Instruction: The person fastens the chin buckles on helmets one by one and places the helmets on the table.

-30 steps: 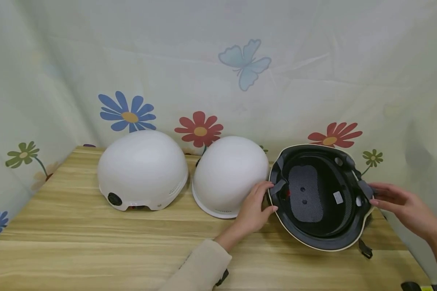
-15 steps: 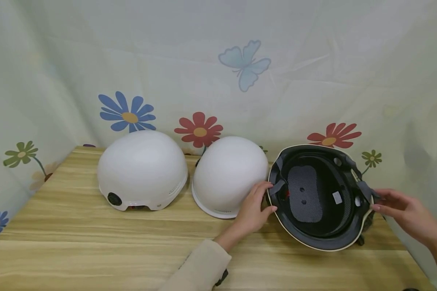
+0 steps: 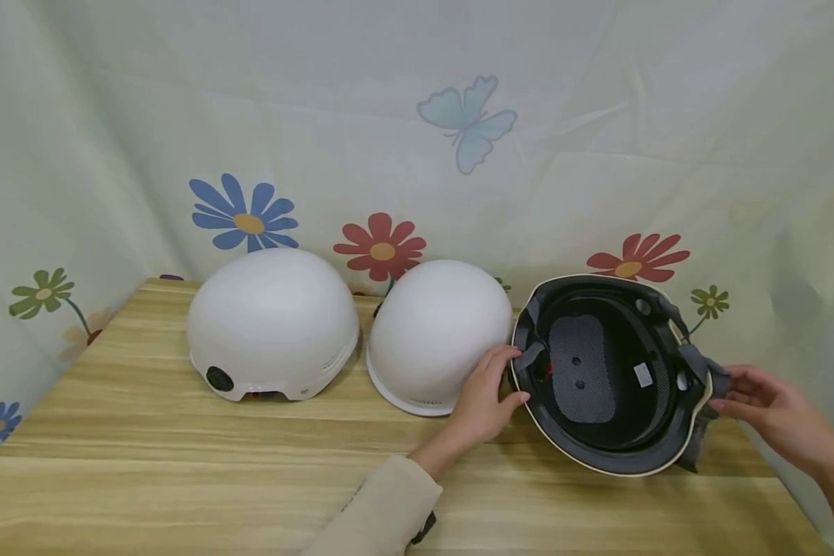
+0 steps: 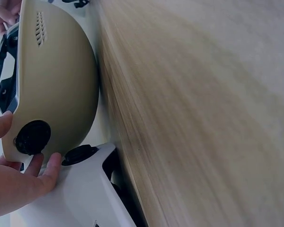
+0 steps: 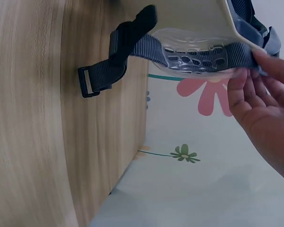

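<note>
An upturned cream helmet shows its black padded inside at the right of the head view. On its left side, my left hand holds the rim, thumb at the edge and fingers on the outer shell by a round black disc. At the opposite side my right hand pinches the dark chin strap where it passes over the rim. A clear perforated chin pad sits on that strap, and its loose end with a black buckle hangs against the shell's outside.
Two white helmets stand dome up on the wooden table: a larger one at left, another white helmet in the middle, close to my left hand. A flower-printed curtain hangs behind the table.
My right hand has shifted slightly outward to the right, drawing the strap over the rim. The hanging buckle has slipped from sight in the head view. My left hand stays in place.
</note>
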Motion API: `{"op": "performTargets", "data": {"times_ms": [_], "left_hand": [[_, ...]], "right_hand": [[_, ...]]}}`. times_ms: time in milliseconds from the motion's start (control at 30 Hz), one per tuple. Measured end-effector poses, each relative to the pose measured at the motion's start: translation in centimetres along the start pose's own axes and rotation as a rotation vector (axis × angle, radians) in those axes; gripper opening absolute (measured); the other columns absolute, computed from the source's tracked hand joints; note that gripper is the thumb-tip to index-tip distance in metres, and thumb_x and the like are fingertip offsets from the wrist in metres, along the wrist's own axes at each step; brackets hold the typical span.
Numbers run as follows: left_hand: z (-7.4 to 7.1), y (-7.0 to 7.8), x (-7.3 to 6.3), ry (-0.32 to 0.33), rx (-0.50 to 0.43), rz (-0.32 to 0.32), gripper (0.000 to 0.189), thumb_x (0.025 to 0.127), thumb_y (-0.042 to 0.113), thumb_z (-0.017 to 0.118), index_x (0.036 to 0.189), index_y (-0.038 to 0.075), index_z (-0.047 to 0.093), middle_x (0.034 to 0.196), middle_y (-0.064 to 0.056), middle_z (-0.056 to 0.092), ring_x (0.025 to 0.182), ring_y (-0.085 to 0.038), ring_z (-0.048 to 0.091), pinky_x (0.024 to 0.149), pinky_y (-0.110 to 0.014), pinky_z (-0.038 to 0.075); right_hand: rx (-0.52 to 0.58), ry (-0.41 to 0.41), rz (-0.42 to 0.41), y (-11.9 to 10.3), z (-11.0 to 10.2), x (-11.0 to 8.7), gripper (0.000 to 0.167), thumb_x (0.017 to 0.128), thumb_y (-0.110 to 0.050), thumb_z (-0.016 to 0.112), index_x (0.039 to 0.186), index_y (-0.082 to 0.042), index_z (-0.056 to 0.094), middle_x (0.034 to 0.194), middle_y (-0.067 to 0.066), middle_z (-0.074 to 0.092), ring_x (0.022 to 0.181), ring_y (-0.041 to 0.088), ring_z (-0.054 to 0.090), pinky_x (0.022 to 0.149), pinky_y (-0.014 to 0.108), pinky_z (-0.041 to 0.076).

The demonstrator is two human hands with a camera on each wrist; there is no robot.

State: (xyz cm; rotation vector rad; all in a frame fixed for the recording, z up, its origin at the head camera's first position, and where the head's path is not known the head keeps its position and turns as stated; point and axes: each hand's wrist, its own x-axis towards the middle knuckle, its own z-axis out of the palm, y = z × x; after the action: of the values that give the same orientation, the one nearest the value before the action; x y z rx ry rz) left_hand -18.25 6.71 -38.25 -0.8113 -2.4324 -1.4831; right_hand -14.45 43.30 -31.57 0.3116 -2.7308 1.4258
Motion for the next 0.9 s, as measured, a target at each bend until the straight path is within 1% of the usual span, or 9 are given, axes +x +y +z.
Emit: {"op": "performTargets", "data": {"times_ms": [167, 300, 400, 467, 633, 700, 767, 833, 900], "left_hand": [[0.0, 0.2, 0.1, 0.009, 0.036, 0.010, 0.052, 0.084, 0.013, 0.066, 0.130, 0.004, 0.042, 0.133, -0.011, 0.041, 0.123, -0.022, 0.040, 0.101, -0.029, 0.032], [0.0, 0.4, 0.2, 0.011, 0.037, 0.001, 0.052, 0.085, 0.014, 0.066, 0.130, 0.004, 0.042, 0.134, -0.011, 0.041, 0.123, -0.022, 0.040, 0.101, -0.030, 0.033], [0.1, 0.5, 0.2, 0.012, 0.037, -0.002, 0.052, 0.085, 0.014, 0.066, 0.130, 0.004, 0.042, 0.134, -0.010, 0.041, 0.123, -0.022, 0.040, 0.101, -0.030, 0.032], [0.1, 0.5, 0.3, 0.014, 0.038, -0.003, 0.052, 0.085, 0.014, 0.066, 0.130, 0.003, 0.042, 0.134, -0.010, 0.041, 0.123, -0.022, 0.041, 0.101, -0.030, 0.033], [0.0, 0.6, 0.3, 0.009, 0.029, -0.019, 0.053, 0.085, 0.015, 0.065, 0.131, 0.003, 0.042, 0.134, -0.010, 0.040, 0.122, -0.022, 0.041, 0.101, -0.030, 0.033], [0.0, 0.6, 0.3, 0.010, 0.028, -0.020, 0.053, 0.085, 0.014, 0.065, 0.131, 0.003, 0.041, 0.134, -0.011, 0.040, 0.123, -0.022, 0.041, 0.101, -0.030, 0.033], [0.0, 0.6, 0.3, 0.013, 0.030, -0.017, 0.053, 0.085, 0.014, 0.065, 0.131, 0.002, 0.041, 0.134, -0.011, 0.041, 0.123, -0.022, 0.041, 0.101, -0.030, 0.033], [0.1, 0.6, 0.3, 0.015, 0.033, -0.014, 0.053, 0.085, 0.014, 0.065, 0.131, 0.002, 0.042, 0.134, -0.011, 0.041, 0.122, -0.022, 0.041, 0.101, -0.030, 0.032], [0.1, 0.5, 0.3, 0.017, 0.035, -0.011, 0.053, 0.085, 0.014, 0.065, 0.131, 0.002, 0.042, 0.134, -0.011, 0.041, 0.122, -0.022, 0.041, 0.101, -0.030, 0.032]], "right_hand": [[-0.032, 0.060, -0.022, -0.9, -0.4, 0.0, 0.043, 0.086, 0.012, 0.054, 0.112, -0.022, 0.050, 0.087, -0.010, 0.061, 0.072, 0.006, 0.061, 0.059, 0.018, 0.047], [-0.052, 0.059, -0.038, -2.1, -0.9, 0.1, 0.048, 0.088, 0.011, 0.051, 0.118, -0.027, 0.048, 0.085, -0.008, 0.061, 0.070, 0.007, 0.060, 0.057, 0.018, 0.046], [-0.089, 0.053, -0.044, -3.2, -1.0, 0.4, 0.047, 0.088, 0.010, 0.051, 0.117, -0.027, 0.050, 0.084, -0.007, 0.059, 0.070, 0.007, 0.059, 0.057, 0.018, 0.046], [-0.121, 0.058, -0.042, -4.1, -1.0, 0.8, 0.043, 0.088, 0.009, 0.052, 0.113, -0.025, 0.053, 0.084, -0.008, 0.059, 0.070, 0.006, 0.058, 0.057, 0.016, 0.046], [-0.163, 0.077, -0.039, -6.3, -0.8, 1.8, 0.027, 0.087, 0.007, 0.055, 0.105, -0.012, 0.060, 0.087, -0.012, 0.059, 0.069, 0.006, 0.057, 0.059, 0.015, 0.047], [-0.157, 0.084, -0.043, -6.9, -0.7, 2.3, 0.023, 0.087, 0.006, 0.055, 0.105, -0.006, 0.060, 0.090, -0.011, 0.058, 0.070, 0.007, 0.056, 0.060, 0.015, 0.048], [-0.166, 0.095, -0.032, -7.5, -0.5, 2.7, 0.019, 0.088, 0.002, 0.056, 0.105, -0.005, 0.061, 0.091, -0.013, 0.057, 0.071, 0.006, 0.056, 0.060, 0.014, 0.048], [-0.169, 0.102, -0.024, -7.8, -0.2, 3.1, 0.018, 0.088, -0.001, 0.057, 0.106, -0.003, 0.061, 0.092, -0.012, 0.057, 0.072, 0.006, 0.057, 0.062, 0.014, 0.048], [-0.170, 0.087, -0.022, -7.9, 0.2, 3.5, 0.020, 0.089, -0.004, 0.058, 0.109, 0.000, 0.059, 0.092, -0.012, 0.058, 0.073, 0.007, 0.058, 0.063, 0.015, 0.048]]}}
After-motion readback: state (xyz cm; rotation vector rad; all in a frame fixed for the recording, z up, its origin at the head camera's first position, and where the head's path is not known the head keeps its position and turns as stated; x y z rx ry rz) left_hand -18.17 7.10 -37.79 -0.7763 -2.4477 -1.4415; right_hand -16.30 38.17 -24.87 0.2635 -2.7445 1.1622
